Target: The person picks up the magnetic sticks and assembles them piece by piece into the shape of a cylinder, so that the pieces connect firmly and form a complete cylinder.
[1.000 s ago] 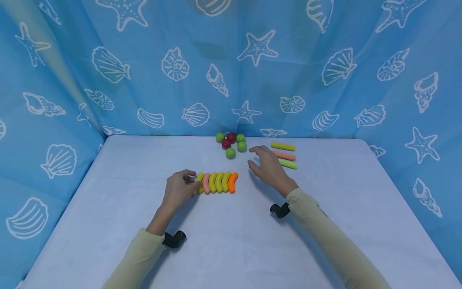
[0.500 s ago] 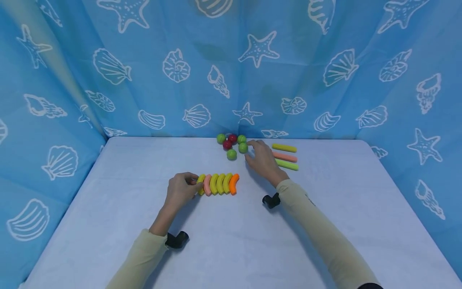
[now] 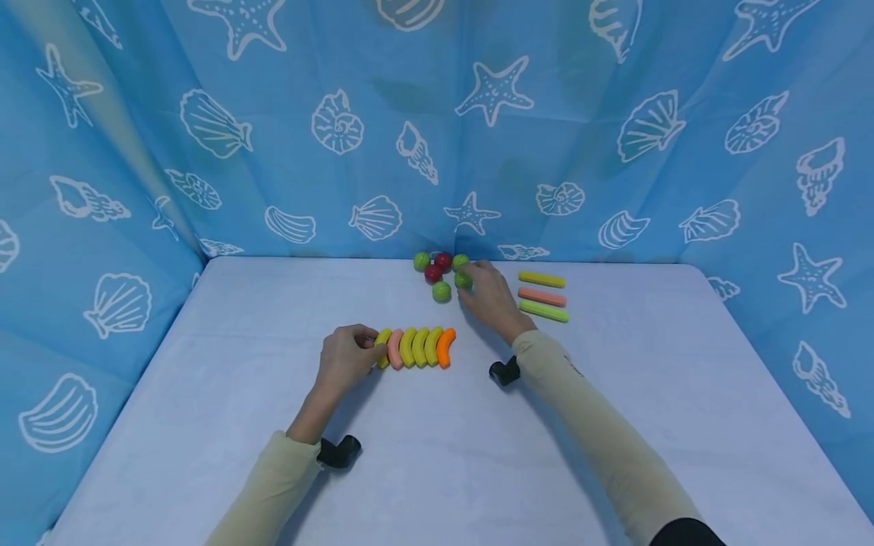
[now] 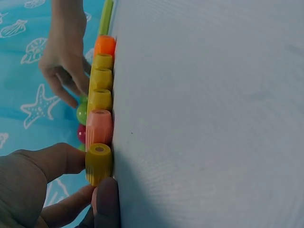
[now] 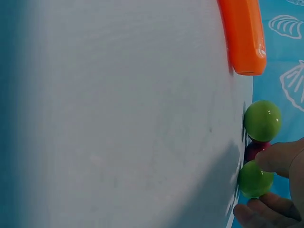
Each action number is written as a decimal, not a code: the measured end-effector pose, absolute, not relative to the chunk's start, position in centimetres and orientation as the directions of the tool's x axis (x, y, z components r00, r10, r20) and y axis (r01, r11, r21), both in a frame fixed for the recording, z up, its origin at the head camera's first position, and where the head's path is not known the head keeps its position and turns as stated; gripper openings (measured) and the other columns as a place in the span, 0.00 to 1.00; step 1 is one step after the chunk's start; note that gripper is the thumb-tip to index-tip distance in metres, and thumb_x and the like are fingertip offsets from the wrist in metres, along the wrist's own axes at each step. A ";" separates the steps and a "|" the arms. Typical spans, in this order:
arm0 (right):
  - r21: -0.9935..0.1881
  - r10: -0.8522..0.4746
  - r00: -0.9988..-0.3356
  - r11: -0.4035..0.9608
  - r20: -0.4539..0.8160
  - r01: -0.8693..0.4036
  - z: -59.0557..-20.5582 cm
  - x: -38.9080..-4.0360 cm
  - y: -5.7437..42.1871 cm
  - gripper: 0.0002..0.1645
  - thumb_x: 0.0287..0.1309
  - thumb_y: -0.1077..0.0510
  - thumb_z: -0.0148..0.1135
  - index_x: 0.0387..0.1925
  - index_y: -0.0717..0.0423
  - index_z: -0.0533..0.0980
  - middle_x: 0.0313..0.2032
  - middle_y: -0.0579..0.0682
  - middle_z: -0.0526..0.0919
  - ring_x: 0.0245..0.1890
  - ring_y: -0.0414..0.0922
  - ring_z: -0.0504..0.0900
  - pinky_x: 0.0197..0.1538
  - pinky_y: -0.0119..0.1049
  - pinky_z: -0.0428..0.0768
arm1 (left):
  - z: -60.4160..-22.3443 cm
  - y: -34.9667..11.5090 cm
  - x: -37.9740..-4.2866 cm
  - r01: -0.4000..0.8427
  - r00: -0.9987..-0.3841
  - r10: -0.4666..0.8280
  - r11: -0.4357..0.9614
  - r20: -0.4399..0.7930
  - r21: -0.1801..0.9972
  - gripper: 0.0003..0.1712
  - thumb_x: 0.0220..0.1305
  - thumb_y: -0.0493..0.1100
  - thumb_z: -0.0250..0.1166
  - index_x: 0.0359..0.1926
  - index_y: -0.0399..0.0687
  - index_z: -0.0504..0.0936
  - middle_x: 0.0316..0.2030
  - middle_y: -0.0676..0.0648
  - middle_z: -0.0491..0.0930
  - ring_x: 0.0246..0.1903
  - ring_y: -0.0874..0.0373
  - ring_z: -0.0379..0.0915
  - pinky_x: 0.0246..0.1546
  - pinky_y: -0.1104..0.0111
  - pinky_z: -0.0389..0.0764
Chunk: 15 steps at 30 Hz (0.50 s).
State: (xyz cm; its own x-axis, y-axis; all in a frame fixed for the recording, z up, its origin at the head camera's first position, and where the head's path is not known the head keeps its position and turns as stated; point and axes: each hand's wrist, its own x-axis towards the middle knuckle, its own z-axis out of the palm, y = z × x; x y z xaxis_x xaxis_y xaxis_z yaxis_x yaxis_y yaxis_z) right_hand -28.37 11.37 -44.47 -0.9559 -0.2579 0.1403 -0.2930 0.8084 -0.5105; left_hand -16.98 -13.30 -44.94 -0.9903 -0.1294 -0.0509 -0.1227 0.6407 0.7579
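Observation:
Several toy bananas stand side by side in a row on the white table: yellow ones, a pink one [image 3: 395, 349] and an orange one [image 3: 445, 348] at the right end. My left hand [image 3: 344, 358] pinches the yellow toy banana [image 4: 98, 166] at the row's left end between thumb and fingers. At the back, my right hand [image 3: 493, 299] has thumb and fingertips around a small green ball [image 5: 255, 181], at the right side of a cluster. Two red balls [image 3: 433, 274] and other green balls [image 3: 441, 291] lie in that cluster.
Right of my right hand lie three short sticks, a yellow one [image 3: 542, 279], a pink one [image 3: 542, 296] and a light green one [image 3: 543, 312]. A blue curtain [image 3: 287, 167] with white shells and starfish rises behind the table [image 3: 423, 462].
My right hand has moved left from beside the sticks to the green ball and closed its fingers around it. My left hand stays at the yellow toy banana.

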 end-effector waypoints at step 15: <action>-0.510 -0.227 -0.965 0.820 0.129 -0.261 -44.6 -29.1 10.9 0.23 0.61 0.65 0.67 0.59 0.56 0.78 0.46 0.52 0.77 0.46 0.50 0.73 0.52 0.41 0.80 | -44.9 -13.3 -16.9 -0.143 -0.989 -0.125 0.648 -0.081 0.748 0.23 0.60 0.41 0.71 0.56 0.37 0.82 0.29 0.46 0.78 0.19 0.58 0.75 0.20 0.71 0.74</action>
